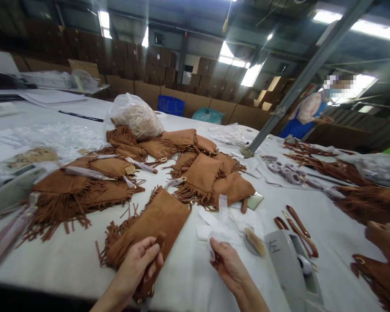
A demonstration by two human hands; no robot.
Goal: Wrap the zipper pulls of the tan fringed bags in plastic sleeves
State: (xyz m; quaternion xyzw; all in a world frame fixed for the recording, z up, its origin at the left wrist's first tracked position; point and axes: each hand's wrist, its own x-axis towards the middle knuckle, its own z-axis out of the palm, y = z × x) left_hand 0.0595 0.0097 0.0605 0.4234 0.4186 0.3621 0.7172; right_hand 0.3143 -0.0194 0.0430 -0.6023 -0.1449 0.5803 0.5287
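Observation:
A brown suede pouch (pixel 164 216) with fringe along its left side lies in front of me. Over its near part, my left hand (pixel 139 262) pinches the end of a brown leather strap (pixel 160 239). Metal hardware shows at the pouch's near end, partly below my fingers. To the right, my right hand (pixel 225 262) is closed on a thin white paper piece (pixel 219 235), just above more white papers (pixel 203 232) on the table. Beside that hand lie a brush-like item with tan bristles (pixel 255 242) and a grey tape dispenser (pixel 287 264).
Several fringed pouches (pixel 201 173) are piled mid-table, with more (pixel 68 177) at left. A plastic-wrapped bundle (pixel 133 115) sits behind them. Loose brown straps (pixel 299 227) lie right of the dispenser. Another person's hand (pixel 383 240) touches brown leather at the right edge. A metal post (pixel 279 108) rises beyond.

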